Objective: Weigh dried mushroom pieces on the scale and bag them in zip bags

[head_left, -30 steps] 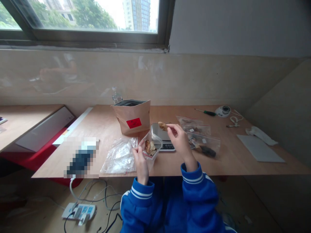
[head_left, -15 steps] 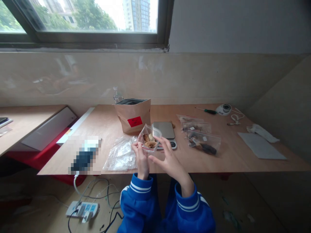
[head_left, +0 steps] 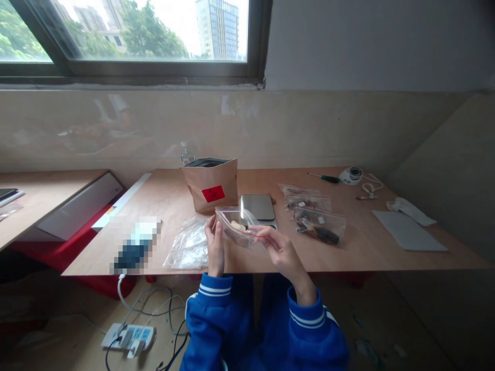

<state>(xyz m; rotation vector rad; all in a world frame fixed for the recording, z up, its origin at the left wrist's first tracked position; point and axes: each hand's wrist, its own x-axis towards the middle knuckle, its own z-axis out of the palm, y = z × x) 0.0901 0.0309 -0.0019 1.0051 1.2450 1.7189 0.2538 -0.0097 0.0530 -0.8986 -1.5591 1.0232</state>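
A clear zip bag (head_left: 240,238) with a red seal line hangs between my hands above the table's front edge. Pale and brown dried pieces, which look like mushroom slices (head_left: 238,225), lie inside it. My left hand (head_left: 215,245) pinches the bag's left corner. With thumb and fingers closed, my right hand (head_left: 281,252) grips its right corner. Behind the bag is a kitchen scale (head_left: 257,207), its front partly covered. A brown paper pouch (head_left: 211,183) with a red label stands open at the back. Flat empty plastic bags (head_left: 187,245) lie left of my left hand.
Several filled zip bags (head_left: 319,226) lie right of the scale. Farther right are a screwdriver (head_left: 328,179), a white camera (head_left: 351,175) and a grey sheet (head_left: 410,230). A blurred-out device (head_left: 135,247) with a cable sits left; a power strip (head_left: 129,337) is on the floor.
My right hand has moved right and closed on the bag's right corner. The bag's mouth is now stretched sideways between my hands, and its contents show less.
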